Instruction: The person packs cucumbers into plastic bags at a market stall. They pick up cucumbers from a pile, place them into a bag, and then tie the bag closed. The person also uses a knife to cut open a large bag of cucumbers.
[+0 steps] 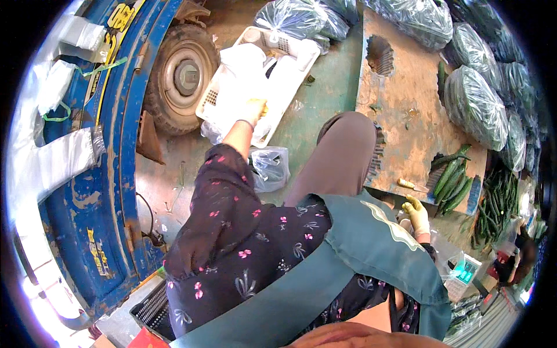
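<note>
My left hand (256, 109), in a pale yellowish glove, reaches over a white plastic basket (203, 108). Its fingers are curled against bright white plastic bags (243, 65) inside; glare hides whether they grip one. To the right, my gloved right hand (417, 215) hangs beside the worn board (391, 143), fingers loosely bent and nothing visible in them. Near it on the board lie a small tool with a light-coloured handle (407, 183) and several green cucumbers (452, 185). A clear plastic bag (270, 168) rests on the floor below the basket.
Filled clear bags (476, 106) line the board's far right side. Loose cucumbers (496, 209) are heaped beyond its near corner. A device with a lit display (465, 270) stands at lower right. A wheel (185, 78) and blue metal panel (82, 243) bound the left.
</note>
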The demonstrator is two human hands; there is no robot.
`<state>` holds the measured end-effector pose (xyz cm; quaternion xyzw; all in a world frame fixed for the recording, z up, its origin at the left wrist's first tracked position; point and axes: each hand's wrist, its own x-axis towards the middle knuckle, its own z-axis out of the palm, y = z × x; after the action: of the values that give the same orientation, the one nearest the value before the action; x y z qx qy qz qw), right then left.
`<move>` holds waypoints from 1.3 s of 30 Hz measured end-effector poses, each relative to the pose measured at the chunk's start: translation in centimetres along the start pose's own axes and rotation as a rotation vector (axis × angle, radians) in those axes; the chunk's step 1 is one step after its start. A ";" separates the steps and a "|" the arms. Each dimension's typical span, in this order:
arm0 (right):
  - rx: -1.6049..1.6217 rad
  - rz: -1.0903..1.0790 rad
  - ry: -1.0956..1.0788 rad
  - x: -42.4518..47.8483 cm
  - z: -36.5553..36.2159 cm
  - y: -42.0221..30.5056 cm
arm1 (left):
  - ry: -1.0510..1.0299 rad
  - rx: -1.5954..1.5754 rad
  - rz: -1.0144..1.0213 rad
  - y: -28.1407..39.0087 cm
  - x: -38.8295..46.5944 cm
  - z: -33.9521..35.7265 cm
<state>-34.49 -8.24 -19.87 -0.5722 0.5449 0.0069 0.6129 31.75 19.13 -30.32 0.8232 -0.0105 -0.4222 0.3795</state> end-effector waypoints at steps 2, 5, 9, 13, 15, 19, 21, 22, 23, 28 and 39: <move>-0.055 -0.061 -0.012 -0.1 0.4 -0.8 | 0.155 0.252 0.133 0.0 0.9 2.1; -0.112 -0.057 0.065 -1.0 0.0 -0.4 | 0.353 0.575 0.264 2.3 -0.2 4.5; -0.089 0.022 0.061 -1.7 0.1 -1.5 | 0.601 0.527 0.406 0.1 -1.8 2.5; 0.079 0.108 0.094 -2.8 0.8 -2.3 | 0.802 0.447 0.390 -1.4 -7.1 -5.4; 0.120 0.170 0.059 -4.0 2.6 -6.3 | 1.014 0.379 0.174 -3.1 -9.9 -9.1; -0.046 0.000 -0.031 0.5 0.9 -2.9 | 0.955 -0.384 -0.193 -16.0 -6.1 -15.5; -0.188 -0.039 -0.079 0.0 1.2 -4.5 | 0.408 -1.066 -0.422 -13.9 -6.8 -13.3; -0.267 -0.061 -0.132 0.1 1.9 -6.4 | 0.202 -1.079 -0.317 -15.1 -6.9 -13.5; -0.274 -0.123 -0.155 0.3 2.8 -7.7 | 0.234 -1.085 -0.168 -15.9 -6.6 -13.1; -0.070 -0.240 -0.127 -3.5 5.6 -17.3 | 0.069 -1.165 0.405 3.5 -13.5 -5.7; 0.529 -0.578 -0.367 -8.0 13.7 -27.3 | -0.574 -0.074 1.406 19.4 -34.6 16.3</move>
<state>-11.42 -3.01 1.11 -0.5139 0.2272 -0.2034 0.8018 3.91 7.02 -0.01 0.4672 -0.6169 -0.2788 0.5687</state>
